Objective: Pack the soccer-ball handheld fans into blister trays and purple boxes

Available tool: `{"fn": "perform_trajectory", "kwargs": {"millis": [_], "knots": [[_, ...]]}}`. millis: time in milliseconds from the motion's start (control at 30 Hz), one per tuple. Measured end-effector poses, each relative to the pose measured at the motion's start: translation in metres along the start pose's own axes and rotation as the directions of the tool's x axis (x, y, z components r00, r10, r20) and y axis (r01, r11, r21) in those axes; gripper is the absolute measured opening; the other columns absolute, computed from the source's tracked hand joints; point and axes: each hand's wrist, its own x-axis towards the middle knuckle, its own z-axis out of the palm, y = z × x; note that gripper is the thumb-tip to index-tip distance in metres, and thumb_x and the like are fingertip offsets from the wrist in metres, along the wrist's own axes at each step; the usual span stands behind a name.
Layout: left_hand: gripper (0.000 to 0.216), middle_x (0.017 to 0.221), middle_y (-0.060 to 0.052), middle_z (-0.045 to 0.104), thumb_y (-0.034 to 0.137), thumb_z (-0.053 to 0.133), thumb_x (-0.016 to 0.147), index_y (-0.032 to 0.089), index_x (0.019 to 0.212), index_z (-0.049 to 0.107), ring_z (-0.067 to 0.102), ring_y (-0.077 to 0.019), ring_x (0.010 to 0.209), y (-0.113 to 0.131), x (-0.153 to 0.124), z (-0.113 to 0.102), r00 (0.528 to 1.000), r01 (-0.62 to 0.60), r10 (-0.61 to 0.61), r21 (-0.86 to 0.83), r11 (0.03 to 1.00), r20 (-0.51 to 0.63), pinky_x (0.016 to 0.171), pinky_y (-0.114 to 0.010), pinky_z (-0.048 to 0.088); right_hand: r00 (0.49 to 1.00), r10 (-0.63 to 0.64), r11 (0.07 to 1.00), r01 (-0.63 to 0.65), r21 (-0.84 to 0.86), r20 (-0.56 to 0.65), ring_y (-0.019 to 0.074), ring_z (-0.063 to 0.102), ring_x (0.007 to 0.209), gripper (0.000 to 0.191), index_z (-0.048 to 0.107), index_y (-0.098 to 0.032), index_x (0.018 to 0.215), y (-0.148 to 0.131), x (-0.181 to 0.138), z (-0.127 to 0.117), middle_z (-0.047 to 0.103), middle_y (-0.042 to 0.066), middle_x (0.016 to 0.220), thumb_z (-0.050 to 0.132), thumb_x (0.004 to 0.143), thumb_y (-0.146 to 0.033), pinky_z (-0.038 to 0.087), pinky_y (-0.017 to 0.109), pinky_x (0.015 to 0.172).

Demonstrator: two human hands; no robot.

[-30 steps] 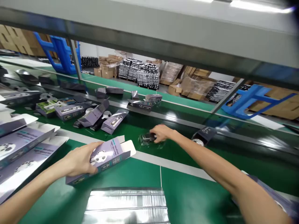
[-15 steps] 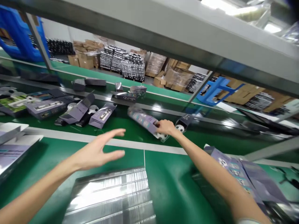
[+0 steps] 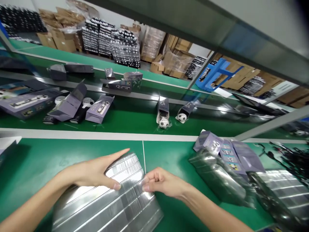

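Observation:
A shiny, ribbed stack of thin clear plastic pieces (image 3: 113,206) lies on the green worktop in front of me. My left hand (image 3: 96,172) rests over its far left part, thumb and fingers spread apart. At the stack's right edge, my right hand (image 3: 160,183) has its thumb and fingertips pinched on the plastic. Beyond the white rail, a purple box (image 3: 163,104) lies with a soccer-ball-patterned end (image 3: 163,122) showing from its opening. Another purple box (image 3: 187,111) with a similar ball end lies to its right.
More purple boxes (image 3: 100,109) lie along the dark green belt (image 3: 130,119) to the left. On the right are a dark, clear-plastic-wrapped bundle (image 3: 222,177), flattened purple boxes (image 3: 246,156) and black cables (image 3: 289,161). A grey beam (image 3: 193,29) crosses overhead.
My right hand has let go of the purple box on the belt and come back to the plastic stack. My left hand has lowered onto the stack, which is now tilted.

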Motion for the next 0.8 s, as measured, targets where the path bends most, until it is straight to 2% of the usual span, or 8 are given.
{"fn": "perform_trajectory", "kwargs": {"millis": [200, 267, 333, 367, 467, 600, 700, 800], "knots": [[0.112, 0.165, -0.002, 0.039, 0.052, 0.082, 0.071, 0.037, 0.163, 0.021, 0.047, -0.0311, 0.144, 0.003, 0.014, -0.015, 0.984, -0.140, 0.142, -0.026, 0.990, 0.109, 0.115, -0.038, 0.044, 0.952, -0.048, 0.998, 0.034, -0.052, -0.303, 0.0120, 0.053, 0.053, 0.053, 0.062, -0.018, 0.062, -0.011, -0.010, -0.026, 0.060, -0.002, 0.056, 0.088, 0.057, -0.065, 0.038, 0.026, 0.056], [0.112, 0.167, -0.003, 0.036, 0.055, 0.082, 0.071, 0.035, 0.163, 0.023, 0.045, -0.0319, 0.146, 0.002, 0.015, -0.012, 0.986, -0.141, 0.143, -0.025, 0.990, 0.087, 0.116, -0.039, 0.043, 0.765, -0.319, 0.937, 0.165, -0.307, -0.559, 0.0135, 0.047, 0.050, 0.058, 0.053, -0.022, 0.060, -0.028, -0.025, -0.046, 0.050, -0.003, 0.052, 0.072, 0.072, -0.076, 0.036, 0.028, 0.053], [0.112, 0.168, -0.003, 0.034, 0.056, 0.083, 0.070, 0.035, 0.163, 0.024, 0.042, -0.0321, 0.148, 0.003, 0.014, -0.004, 0.987, -0.134, 0.135, -0.022, 0.991, 0.087, 0.118, -0.040, 0.041, 0.566, -0.573, 0.747, 0.065, -0.661, -0.592, 0.0164, 0.047, 0.055, 0.055, 0.051, -0.024, 0.062, -0.042, -0.035, -0.062, 0.050, -0.001, 0.055, 0.061, 0.085, -0.072, 0.037, 0.031, 0.058], [0.112, 0.169, -0.003, 0.032, 0.057, 0.083, 0.070, 0.035, 0.163, 0.024, 0.040, -0.0320, 0.149, 0.003, 0.013, 0.001, 0.987, -0.131, 0.133, -0.025, 0.991, 0.088, 0.120, -0.041, 0.039, 0.579, -0.632, 0.602, -0.054, -0.797, -0.516, 0.0183, 0.051, 0.059, 0.052, 0.051, -0.023, 0.063, -0.047, -0.036, -0.067, 0.053, 0.001, 0.058, 0.060, 0.089, -0.067, 0.039, 0.032, 0.061], [0.117, 0.171, -0.002, 0.026, 0.059, 0.084, 0.068, 0.035, 0.164, 0.020, 0.035, -0.0314, 0.152, 0.004, 0.010, 0.012, 0.986, -0.140, 0.143, -0.036, 0.989, 0.081, 0.124, -0.041, 0.033, 0.820, -0.487, 0.217, -0.220, -0.951, -0.301, 0.0225, 0.061, 0.075, 0.043, 0.060, -0.023, 0.073, -0.050, -0.031, -0.071, 0.066, 0.004, 0.077, 0.052, 0.099, -0.056, 0.044, 0.034, 0.071], [0.086, 0.165, -0.003, 0.040, 0.067, 0.068, 0.083, 0.033, 0.156, 0.040, 0.043, -0.0279, 0.147, 0.003, 0.017, -0.011, 0.963, -0.174, 0.186, 0.076, 0.982, -0.196, 0.121, -0.040, 0.037, 0.846, -0.438, 0.109, -0.285, -0.952, -0.303, 0.0272, 0.065, 0.108, 0.026, 0.067, -0.024, 0.111, -0.042, -0.020, -0.074, 0.070, 0.009, 0.116, 0.045, 0.103, -0.036, 0.051, 0.039, 0.090], [0.065, 0.159, -0.012, 0.047, 0.060, 0.038, 0.100, 0.022, 0.153, 0.042, 0.043, -0.0292, 0.147, 0.012, 0.046, -0.064, 0.711, 0.167, 0.064, 0.258, 0.952, -0.700, 0.119, -0.043, 0.037, 0.903, -0.283, 0.026, -0.329, -0.944, -0.322, 0.0349, 0.061, 0.123, 0.046, 0.064, -0.025, 0.128, -0.042, -0.012, -0.088, 0.065, 0.012, 0.135, 0.073, 0.083, -0.027, 0.050, 0.046, 0.100], [0.080, 0.150, -0.031, 0.048, 0.061, 0.043, 0.096, 0.007, 0.153, 0.033, 0.044, -0.0462, 0.142, 0.028, 0.088, -0.114, 0.561, 0.442, -0.099, 0.196, 0.875, -0.822, 0.110, -0.058, 0.041, 0.948, -0.157, -0.033, -0.285, -0.958, -0.277, 0.0341, 0.065, 0.118, 0.050, 0.068, -0.026, 0.123, -0.069, 0.001, -0.109, 0.069, 0.009, 0.130, 0.075, 0.074, -0.017, 0.052, 0.045, 0.098]]}}
